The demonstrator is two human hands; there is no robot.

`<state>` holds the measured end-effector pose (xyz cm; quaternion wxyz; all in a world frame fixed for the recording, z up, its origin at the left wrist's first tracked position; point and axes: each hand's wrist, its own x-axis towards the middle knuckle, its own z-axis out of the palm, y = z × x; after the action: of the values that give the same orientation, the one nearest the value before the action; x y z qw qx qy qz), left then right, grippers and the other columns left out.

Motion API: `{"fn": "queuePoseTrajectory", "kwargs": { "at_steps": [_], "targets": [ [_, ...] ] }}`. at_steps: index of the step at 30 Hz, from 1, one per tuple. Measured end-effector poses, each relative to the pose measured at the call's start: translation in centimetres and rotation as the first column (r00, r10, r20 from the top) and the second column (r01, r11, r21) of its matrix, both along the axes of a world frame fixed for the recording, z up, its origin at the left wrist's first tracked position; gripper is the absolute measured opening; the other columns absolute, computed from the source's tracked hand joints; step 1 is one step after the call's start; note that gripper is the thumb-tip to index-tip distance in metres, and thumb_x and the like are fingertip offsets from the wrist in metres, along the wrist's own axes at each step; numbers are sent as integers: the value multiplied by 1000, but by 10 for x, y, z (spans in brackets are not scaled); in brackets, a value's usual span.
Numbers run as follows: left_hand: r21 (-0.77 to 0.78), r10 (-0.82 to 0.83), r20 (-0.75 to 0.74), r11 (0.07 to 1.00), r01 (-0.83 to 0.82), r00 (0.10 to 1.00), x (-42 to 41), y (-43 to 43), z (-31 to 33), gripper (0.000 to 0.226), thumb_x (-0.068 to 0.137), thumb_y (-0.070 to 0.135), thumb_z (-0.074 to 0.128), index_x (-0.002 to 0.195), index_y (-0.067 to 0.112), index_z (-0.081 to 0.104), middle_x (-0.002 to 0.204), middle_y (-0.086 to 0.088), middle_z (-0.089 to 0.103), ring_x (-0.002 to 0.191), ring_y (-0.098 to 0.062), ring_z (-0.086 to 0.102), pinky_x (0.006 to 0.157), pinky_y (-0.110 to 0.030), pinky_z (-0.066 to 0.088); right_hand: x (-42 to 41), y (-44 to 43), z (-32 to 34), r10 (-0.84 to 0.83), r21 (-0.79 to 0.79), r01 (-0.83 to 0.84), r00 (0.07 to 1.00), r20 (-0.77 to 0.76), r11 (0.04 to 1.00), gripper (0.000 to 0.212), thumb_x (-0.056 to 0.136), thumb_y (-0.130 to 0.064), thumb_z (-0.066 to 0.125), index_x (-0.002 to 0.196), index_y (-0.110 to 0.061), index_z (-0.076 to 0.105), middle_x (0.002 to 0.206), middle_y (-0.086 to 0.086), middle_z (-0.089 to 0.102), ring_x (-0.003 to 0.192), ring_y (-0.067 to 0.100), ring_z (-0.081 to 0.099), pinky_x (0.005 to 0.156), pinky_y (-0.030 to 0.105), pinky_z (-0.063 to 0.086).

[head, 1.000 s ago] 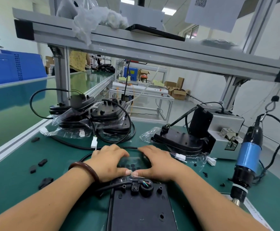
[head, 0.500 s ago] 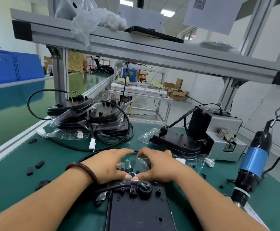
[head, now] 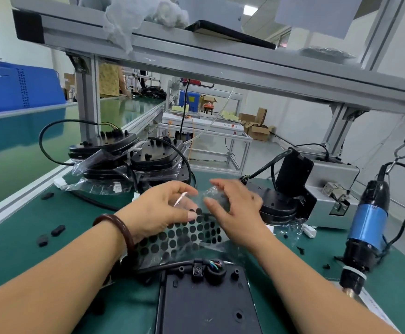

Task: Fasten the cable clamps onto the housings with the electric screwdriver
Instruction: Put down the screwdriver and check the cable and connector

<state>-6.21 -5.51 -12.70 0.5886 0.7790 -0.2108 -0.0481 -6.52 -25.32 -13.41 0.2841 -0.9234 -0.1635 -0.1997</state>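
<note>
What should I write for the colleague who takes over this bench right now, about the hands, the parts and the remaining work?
Left hand and right hand: the fingers of both pinch the clear bag of black round pads, just beyond the nearest housing.
Electric screwdriver: unheld, at right.
Done: cable clamp sits on that housing; its screw state is unclear.
Left: drive the screws; stacked housings wait behind, left.
</note>
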Motion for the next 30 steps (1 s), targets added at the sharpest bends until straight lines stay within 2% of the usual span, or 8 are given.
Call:
{"fn": "queuePoseTrajectory", "kwargs": {
  "at_steps": [2, 4, 8, 10, 13, 18, 23, 30],
  "targets": [
    [-7, 9, -5, 1000, -9, 1000, 2, 0, -1, 40, 78, 2, 73, 110, 19, 56, 84, 3, 71, 79, -10, 64, 87, -32, 48, -3, 5, 4, 29, -7, -29, 943, 331, 1000, 26, 89, -38, 61, 113, -28, 66, 108, -12, 53, 108, 5, 46, 95, 36, 31],
    [-39, 23, -5, 999, -23, 1000, 2, 1, 0, 39, 79, 0, 72, 108, 19, 54, 83, 2, 70, 77, -12, 62, 84, -32, 48, -6, 8, 3, 142, 23, -170, 884, 446, 985, 20, 85, -27, 68, 101, -16, 73, 96, -5, 61, 95, 10, 54, 85, 32, 44],
    [-149, -5, -2, 989, 5, 1000, -1, 4, 4, 40, 80, -3, 69, 109, 16, 49, 86, -7, 68, 81, -16, 61, 80, -26, 50, -10, 13, -7, 189, 56, -217, 930, 315, 974, 22, 83, -22, 73, 103, -13, 75, 95, -6, 63, 93, 11, 59, 86, 25, 49],
    [-199, -29, 15, 979, 32, 999, -4, 4, 6, 40, 81, -5, 67, 110, 17, 48, 83, -2, 68, 80, -14, 63, 77, -19, 52, -10, 14, -7, 192, 109, -239, 925, 327, 965, 20, 83, -21, 73, 101, -12, 75, 93, -5, 68, 90, 9, 62, 85, 22, 49],
    [-247, -56, 21, 967, 59, 998, -6, 2, 8, 38, 82, -10, 62, 110, 16, 53, 79, 0, 69, 75, -7, 64, 72, -14, 50, -11, 15, -6, 189, 95, -239, 911, 367, 966, 15, 84, -19, 71, 96, -11, 75, 89, -2, 72, 84, 12, 65, 80, 25, 51],
    [-203, -22, 36, 979, 29, 999, -8, 0, 6, 30, 84, -7, 61, 106, 13, 62, 81, 2, 67, 78, -4, 63, 78, -12, 50, -12, 17, -7, 176, 86, -225, 906, 385, 970, 6, 83, -13, 71, 86, -9, 73, 79, -2, 69, 75, 13, 61, 71, 27, 49],
    [-147, 67, 33, 987, -62, 997, -7, -3, 7, 14, 86, 5, 64, 98, 11, 65, 78, 0, 64, 65, 2, 59, 66, -8, 47, -11, 18, -9, 195, -62, -188, 862, 467, 980, 4, 83, -11, 68, 82, -7, 68, 74, 1, 65, 70, 18, 58, 68, 26, 45],
    [-144, 112, -24, 983, -114, 993, -5, -3, 11, 12, 89, 2, 59, 99, 8, 63, 80, -6, 63, 65, -4, 59, 67, -9, 49, -7, 20, -8, 268, -146, -228, 730, 628, 963, 4, 79, -1, 72, 83, -2, 73, 78, 6, 69, 74, 19, 59, 69, 34, 50]
  ]
}}
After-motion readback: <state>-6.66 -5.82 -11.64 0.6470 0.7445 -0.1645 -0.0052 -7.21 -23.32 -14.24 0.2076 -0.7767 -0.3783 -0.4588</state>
